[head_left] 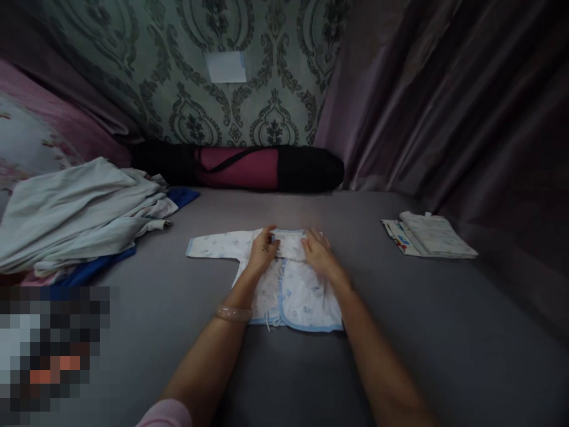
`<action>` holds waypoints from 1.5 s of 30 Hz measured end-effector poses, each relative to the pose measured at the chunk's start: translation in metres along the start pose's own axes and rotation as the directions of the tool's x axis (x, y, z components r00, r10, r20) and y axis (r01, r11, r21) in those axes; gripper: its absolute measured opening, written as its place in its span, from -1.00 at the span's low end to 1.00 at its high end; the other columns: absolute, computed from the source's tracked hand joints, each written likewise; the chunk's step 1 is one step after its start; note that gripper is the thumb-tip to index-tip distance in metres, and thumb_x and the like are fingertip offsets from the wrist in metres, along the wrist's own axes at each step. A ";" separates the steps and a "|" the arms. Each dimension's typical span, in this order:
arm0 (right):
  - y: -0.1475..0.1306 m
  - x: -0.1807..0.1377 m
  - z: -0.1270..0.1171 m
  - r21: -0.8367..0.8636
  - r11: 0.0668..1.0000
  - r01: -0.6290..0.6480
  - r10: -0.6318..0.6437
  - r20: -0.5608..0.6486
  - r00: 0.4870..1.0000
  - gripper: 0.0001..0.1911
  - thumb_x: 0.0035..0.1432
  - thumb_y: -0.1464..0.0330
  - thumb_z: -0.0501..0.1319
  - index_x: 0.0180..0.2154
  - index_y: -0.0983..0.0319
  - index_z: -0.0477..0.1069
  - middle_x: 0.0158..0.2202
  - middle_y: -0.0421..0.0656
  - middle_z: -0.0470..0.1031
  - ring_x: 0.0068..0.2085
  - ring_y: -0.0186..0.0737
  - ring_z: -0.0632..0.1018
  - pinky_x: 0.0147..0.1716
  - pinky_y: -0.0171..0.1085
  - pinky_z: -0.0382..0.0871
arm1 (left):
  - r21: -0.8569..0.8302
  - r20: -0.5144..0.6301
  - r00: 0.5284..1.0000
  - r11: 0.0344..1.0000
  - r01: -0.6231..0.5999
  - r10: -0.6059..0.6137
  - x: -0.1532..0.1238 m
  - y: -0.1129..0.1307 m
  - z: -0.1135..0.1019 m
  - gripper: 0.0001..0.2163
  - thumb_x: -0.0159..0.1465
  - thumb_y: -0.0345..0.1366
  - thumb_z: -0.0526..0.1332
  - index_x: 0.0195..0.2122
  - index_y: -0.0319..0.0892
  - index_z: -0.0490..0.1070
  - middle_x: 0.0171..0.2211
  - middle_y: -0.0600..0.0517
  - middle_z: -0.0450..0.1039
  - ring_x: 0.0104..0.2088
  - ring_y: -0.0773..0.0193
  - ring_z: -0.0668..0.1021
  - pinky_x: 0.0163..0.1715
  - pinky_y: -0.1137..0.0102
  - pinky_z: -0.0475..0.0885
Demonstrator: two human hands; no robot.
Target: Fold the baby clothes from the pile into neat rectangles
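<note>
At the far left lies a loose heap of pale grey-green cloth [84, 207] with blue fabric [100, 265] beneath it. Centrally, a small white printed cloth jacket with light-blue edging [306, 299] lies flat on the smooth grey sheet [146, 332], one sleeve stretched leftward. The left hand [263, 249] curls over its upper edge; the right hand [319, 252], blurred, is at that edge too; whether either pinches fabric cannot be told. Farther right sits a flat stack of folded pale printed cloth [438, 234].
</note>
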State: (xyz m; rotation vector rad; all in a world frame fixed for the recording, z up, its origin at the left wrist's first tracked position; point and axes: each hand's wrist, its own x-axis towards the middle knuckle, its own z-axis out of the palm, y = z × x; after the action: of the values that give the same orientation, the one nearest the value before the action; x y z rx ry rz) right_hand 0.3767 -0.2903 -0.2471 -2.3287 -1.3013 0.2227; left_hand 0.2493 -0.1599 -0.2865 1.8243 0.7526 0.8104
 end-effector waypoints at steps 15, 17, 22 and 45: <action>-0.018 -0.022 0.021 -0.203 0.968 0.149 -0.101 0.225 0.969 -0.32 0.35 0.09 -0.28 0.34 0.33 -0.06 0.38 -0.07 -0.13 0.37 -0.12 -0.12 0.30 0.00 -0.35 | 0.347 0.096 0.945 0.880 -0.325 0.311 -0.005 0.002 -0.002 -0.78 0.25 -0.45 0.07 -0.25 -0.25 0.52 -0.28 -0.11 0.43 -0.24 0.21 0.50 -0.14 0.29 0.43; -0.015 -0.021 0.022 -0.229 0.968 0.108 -0.060 0.206 0.977 -0.30 0.34 0.08 -0.29 0.34 0.36 -0.08 0.39 -0.06 -0.15 0.37 -0.12 -0.13 0.30 -0.01 -0.37 | 0.369 0.096 0.943 0.868 -0.331 0.319 -0.006 0.001 -0.002 -0.77 0.25 -0.45 0.06 -0.24 -0.26 0.52 -0.28 -0.12 0.43 -0.24 0.19 0.49 -0.14 0.26 0.43; -0.006 -0.020 0.021 -0.296 0.955 -0.022 0.063 0.127 0.990 -0.27 0.34 0.08 -0.28 0.33 0.45 -0.11 0.38 0.01 -0.15 0.37 -0.08 -0.11 0.29 0.01 -0.37 | 0.393 0.109 0.933 0.847 -0.358 0.344 -0.006 -0.001 -0.001 -0.77 0.26 -0.45 0.04 -0.22 -0.27 0.49 -0.27 -0.13 0.41 -0.22 0.18 0.48 -0.15 0.27 0.43; 0.005 -0.016 0.009 -0.326 0.936 0.130 -0.117 0.060 0.991 -0.38 0.33 0.29 -0.20 0.33 0.42 -0.08 0.38 0.02 -0.10 0.37 -0.09 -0.09 0.30 -0.04 -0.28 | 0.724 0.246 0.943 0.604 -0.334 0.226 -0.031 0.050 0.024 -0.57 0.38 -0.22 -0.07 0.19 -0.32 0.25 0.23 -0.24 0.20 0.30 -0.07 0.13 0.26 0.03 -0.07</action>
State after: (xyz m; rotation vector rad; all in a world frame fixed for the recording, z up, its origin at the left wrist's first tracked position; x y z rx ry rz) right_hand 0.3684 -0.3034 -0.2581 -2.5111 -1.6041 0.0082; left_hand 0.2569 -0.2141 -0.2535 2.7988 0.7918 0.5826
